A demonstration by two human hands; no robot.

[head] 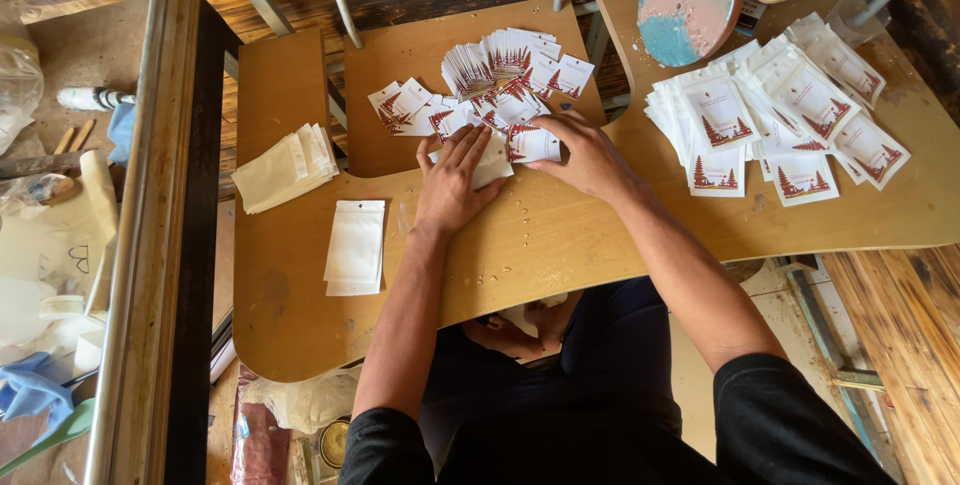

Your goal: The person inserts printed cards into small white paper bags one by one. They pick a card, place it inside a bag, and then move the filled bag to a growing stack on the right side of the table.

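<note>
My left hand lies flat, fingers spread, on a small white pouch on the wooden tabletop. My right hand pinches a white card with red tree print and holds it against the pouch's right end. Just beyond both hands lies a loose heap of the same red-and-white cards, some fanned upright in a bundle.
A stack of empty white pouches lies left of my left hand, with a cream stack farther left. Filled pouches showing cards are piled at the right. A round pink-and-blue disc leans at the back.
</note>
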